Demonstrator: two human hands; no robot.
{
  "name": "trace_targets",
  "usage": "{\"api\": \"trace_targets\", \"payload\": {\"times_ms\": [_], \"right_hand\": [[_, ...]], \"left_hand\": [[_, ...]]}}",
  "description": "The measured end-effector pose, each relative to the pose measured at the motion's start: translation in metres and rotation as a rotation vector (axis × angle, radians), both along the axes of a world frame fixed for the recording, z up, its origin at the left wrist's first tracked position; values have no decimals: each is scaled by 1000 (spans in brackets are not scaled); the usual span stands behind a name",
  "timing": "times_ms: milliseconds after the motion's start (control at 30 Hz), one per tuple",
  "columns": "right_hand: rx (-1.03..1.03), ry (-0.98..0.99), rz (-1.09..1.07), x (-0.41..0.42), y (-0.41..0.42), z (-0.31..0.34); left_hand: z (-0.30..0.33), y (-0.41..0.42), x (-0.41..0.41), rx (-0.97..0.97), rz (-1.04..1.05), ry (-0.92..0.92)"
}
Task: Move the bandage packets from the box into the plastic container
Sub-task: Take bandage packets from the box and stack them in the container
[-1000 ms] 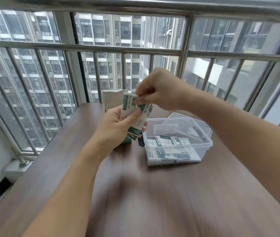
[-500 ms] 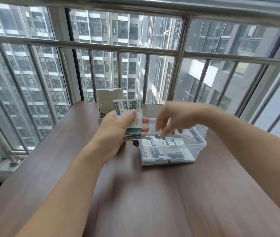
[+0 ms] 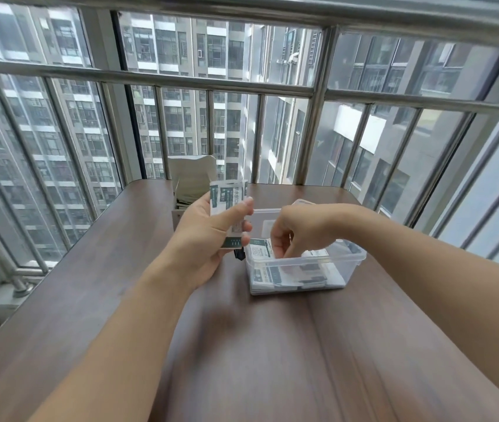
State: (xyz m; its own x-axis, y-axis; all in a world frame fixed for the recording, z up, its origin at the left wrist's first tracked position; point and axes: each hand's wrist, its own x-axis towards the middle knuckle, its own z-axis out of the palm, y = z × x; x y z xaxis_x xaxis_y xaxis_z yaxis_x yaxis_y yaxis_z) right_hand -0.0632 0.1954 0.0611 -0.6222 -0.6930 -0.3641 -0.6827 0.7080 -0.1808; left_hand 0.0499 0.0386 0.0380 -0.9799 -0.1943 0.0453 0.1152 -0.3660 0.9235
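Note:
My left hand (image 3: 208, 239) grips a small stack of white and green bandage packets (image 3: 226, 197) upright, just left of the clear plastic container (image 3: 348, 269). My right hand (image 3: 296, 231) reaches down into the container, with its fingertips pinching one packet (image 3: 259, 250) at the container's left end. Several more packets (image 3: 290, 277) lie flat on the container's bottom. The open cardboard box (image 3: 191, 178) stands behind my left hand, partly hidden by it.
Everything sits on a dark wooden table (image 3: 242, 360) against a steel window railing (image 3: 312, 138). The container's lid (image 3: 303, 203) leans behind it. A small dark object (image 3: 238, 255) lies between my left hand and the container.
My right hand took a packet from the stack in my left hand, moved right and down, and now dips into the container. My left hand stayed in place with the stack.

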Motion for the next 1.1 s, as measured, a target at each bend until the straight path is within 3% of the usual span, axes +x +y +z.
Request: {"api": "trace_targets", "payload": {"times_ms": [200, 400, 600, 1100], "right_hand": [[-67, -71, -25, -1, 7, 11], [-7, -19, -7, 1, 5, 15], [14, 48, -12, 5, -2, 8], [54, -97, -9, 4, 6, 22]], "left_hand": [[0, 5, -2, -27, 73, -5], [5, 4, 0, 92, 59, -22], [3, 4, -2, 38, 84, -29], [-1, 2, -4, -6, 84, 17]]}}
